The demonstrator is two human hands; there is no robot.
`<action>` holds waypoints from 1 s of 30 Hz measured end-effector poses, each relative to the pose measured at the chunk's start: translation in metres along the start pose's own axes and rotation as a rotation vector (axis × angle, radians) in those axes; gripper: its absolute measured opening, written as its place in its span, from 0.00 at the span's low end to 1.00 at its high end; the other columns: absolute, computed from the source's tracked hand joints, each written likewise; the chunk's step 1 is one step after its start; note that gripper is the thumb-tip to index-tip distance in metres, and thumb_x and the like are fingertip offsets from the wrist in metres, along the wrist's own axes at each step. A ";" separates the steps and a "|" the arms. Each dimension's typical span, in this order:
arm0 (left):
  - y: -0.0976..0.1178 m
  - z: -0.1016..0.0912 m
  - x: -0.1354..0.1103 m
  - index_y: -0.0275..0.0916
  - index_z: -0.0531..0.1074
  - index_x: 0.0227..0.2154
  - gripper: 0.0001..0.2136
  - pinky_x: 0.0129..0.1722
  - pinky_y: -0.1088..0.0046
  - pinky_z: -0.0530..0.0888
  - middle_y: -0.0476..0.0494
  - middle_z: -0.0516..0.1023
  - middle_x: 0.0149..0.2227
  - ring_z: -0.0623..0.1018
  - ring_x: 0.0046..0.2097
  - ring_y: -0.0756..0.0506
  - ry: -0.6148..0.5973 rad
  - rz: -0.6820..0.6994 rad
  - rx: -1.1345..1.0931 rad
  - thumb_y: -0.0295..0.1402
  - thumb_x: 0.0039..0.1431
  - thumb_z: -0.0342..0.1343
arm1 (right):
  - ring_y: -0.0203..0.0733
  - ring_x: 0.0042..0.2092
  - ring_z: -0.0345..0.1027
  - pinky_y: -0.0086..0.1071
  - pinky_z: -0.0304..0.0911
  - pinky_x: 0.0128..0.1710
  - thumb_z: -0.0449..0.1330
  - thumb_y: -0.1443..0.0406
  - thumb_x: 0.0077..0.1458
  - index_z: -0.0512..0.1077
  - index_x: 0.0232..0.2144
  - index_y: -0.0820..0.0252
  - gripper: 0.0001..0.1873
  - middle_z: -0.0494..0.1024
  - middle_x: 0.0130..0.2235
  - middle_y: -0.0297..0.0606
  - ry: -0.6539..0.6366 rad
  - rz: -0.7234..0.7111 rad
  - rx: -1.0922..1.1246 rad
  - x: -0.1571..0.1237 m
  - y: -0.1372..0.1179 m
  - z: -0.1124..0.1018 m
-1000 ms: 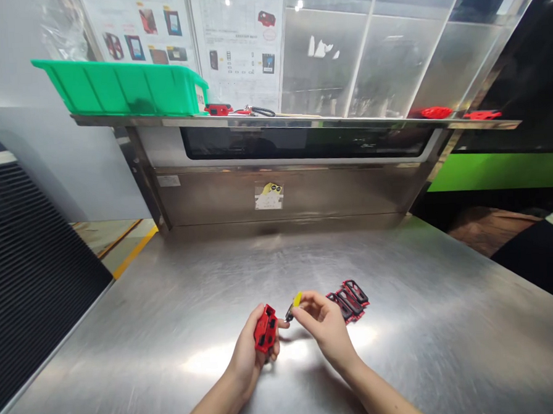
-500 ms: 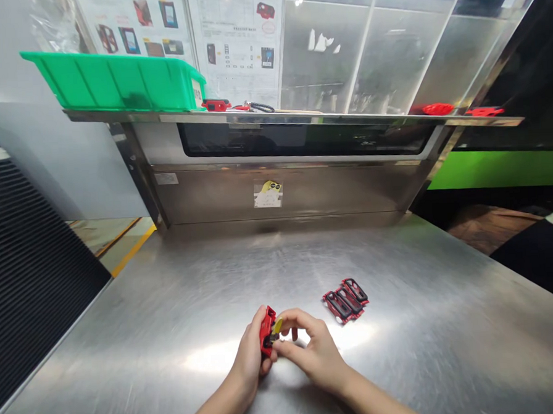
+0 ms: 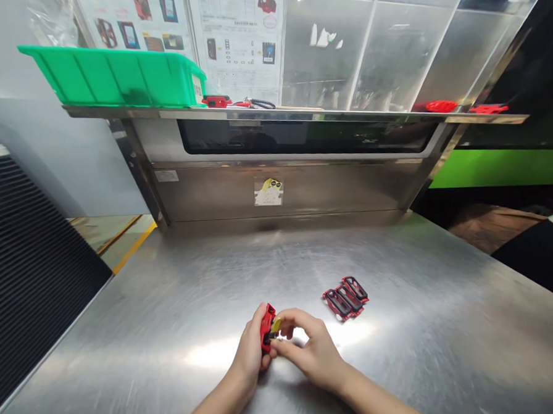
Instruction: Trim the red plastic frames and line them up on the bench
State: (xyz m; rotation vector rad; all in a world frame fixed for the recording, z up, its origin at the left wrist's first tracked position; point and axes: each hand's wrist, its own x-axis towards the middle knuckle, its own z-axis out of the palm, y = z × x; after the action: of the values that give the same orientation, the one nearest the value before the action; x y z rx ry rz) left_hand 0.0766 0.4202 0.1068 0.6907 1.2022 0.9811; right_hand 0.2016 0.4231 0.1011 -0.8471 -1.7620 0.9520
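Note:
My left hand (image 3: 251, 347) is closed around a small red plastic housing (image 3: 267, 327), tilted upward above the table near its front. Against the housing's right side is a small yellow flat piece (image 3: 276, 325) with something dark below it. My right hand (image 3: 311, 347) pinches at this yellow piece, thumb low and index finger curled above. The fingertips hide how the piece meets the housing. To the right of my hands, several red-and-black frames (image 3: 346, 299) lie side by side on the metal table.
A steel table (image 3: 192, 285) spreads before me. Over its back runs a shelf with a green bin (image 3: 121, 79), red parts (image 3: 217, 101) and a dark cord (image 3: 262, 104). Printed sheets (image 3: 238, 48) hang behind. At the right edge, part of a person (image 3: 538, 255) shows.
Both hands keep nearly the same hold and place. My right fingers have shifted only slightly at the yellow piece; the view has tilted a little.

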 end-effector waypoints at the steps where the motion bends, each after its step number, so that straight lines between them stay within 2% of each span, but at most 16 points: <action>1: 0.000 0.000 0.000 0.38 0.62 0.13 0.25 0.13 0.78 0.43 0.55 0.57 0.09 0.53 0.12 0.57 0.006 0.004 -0.011 0.56 0.47 0.47 | 0.40 0.31 0.64 0.31 0.61 0.33 0.59 0.63 0.50 0.70 0.34 0.59 0.08 0.73 0.30 0.36 -0.007 -0.008 -0.005 0.000 0.000 0.000; 15: 0.001 0.002 0.000 0.39 0.60 0.10 0.26 0.13 0.78 0.42 0.55 0.54 0.07 0.52 0.11 0.56 -0.009 0.023 -0.012 0.57 0.47 0.46 | 0.40 0.29 0.63 0.31 0.59 0.32 0.56 0.62 0.54 0.70 0.30 0.59 0.07 0.70 0.25 0.35 -0.010 -0.081 -0.100 0.002 -0.004 0.002; 21: 0.000 0.001 -0.002 0.39 0.60 0.10 0.25 0.12 0.78 0.44 0.55 0.56 0.08 0.53 0.11 0.56 -0.006 0.036 0.035 0.56 0.47 0.47 | 0.39 0.29 0.63 0.31 0.60 0.32 0.56 0.63 0.53 0.70 0.29 0.60 0.06 0.72 0.27 0.36 0.020 0.004 -0.032 0.002 -0.005 0.003; 26: -0.004 -0.002 0.002 0.38 0.62 0.13 0.26 0.12 0.79 0.45 0.55 0.56 0.07 0.52 0.10 0.57 0.018 0.021 0.044 0.60 0.44 0.47 | 0.39 0.28 0.63 0.31 0.61 0.31 0.58 0.58 0.51 0.69 0.28 0.60 0.10 0.71 0.25 0.35 0.121 0.134 0.151 0.003 -0.003 0.003; 30: -0.005 -0.004 0.004 0.38 0.62 0.13 0.27 0.12 0.79 0.45 0.54 0.60 0.08 0.53 0.10 0.57 0.055 -0.008 0.024 0.61 0.40 0.48 | 0.39 0.28 0.63 0.32 0.61 0.31 0.61 0.55 0.49 0.70 0.28 0.60 0.13 0.69 0.24 0.33 0.195 0.179 0.254 0.006 0.002 0.001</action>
State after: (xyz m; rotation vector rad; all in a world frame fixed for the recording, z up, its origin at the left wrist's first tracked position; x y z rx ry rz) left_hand 0.0746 0.4219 0.0999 0.6804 1.2661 0.9858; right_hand 0.1991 0.4285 0.1014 -0.9091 -1.3834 1.1420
